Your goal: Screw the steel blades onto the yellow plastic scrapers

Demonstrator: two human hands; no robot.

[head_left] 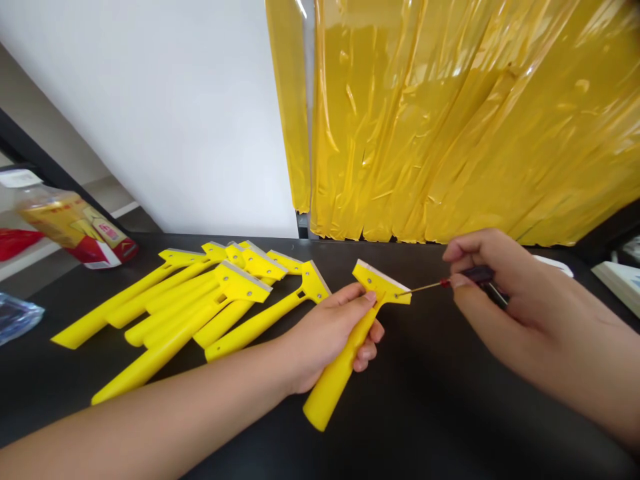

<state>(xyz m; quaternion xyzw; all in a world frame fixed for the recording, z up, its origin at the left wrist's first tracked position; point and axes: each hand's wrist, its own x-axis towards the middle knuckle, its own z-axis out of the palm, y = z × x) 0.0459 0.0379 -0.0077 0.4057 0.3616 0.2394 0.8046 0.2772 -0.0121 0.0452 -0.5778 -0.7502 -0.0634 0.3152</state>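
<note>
My left hand [345, 327] is wrapped round the neck of a yellow scraper [333, 387], its thumb pressed on the plastic just below the head. The scraper's handle slants down toward me and its blade edge faces away. In my right hand [515, 307] is a screwdriver [477, 274] with a dark handle and a thin shaft. Its tip meets the screw [397, 295] at the right end of the scraper head. To the left of my left hand lies a pile of several more yellow scrapers [185, 327], their heads pointing away from me.
The black tabletop [440, 400] carries everything. A bottle with a white cap [75, 220] lies tilted at the far left, near clear crumpled plastic [20, 317]. Behind stand a white panel [200, 120] and a yellow plastic curtain [450, 133]. A white box-like object [620, 287] sits at the right edge.
</note>
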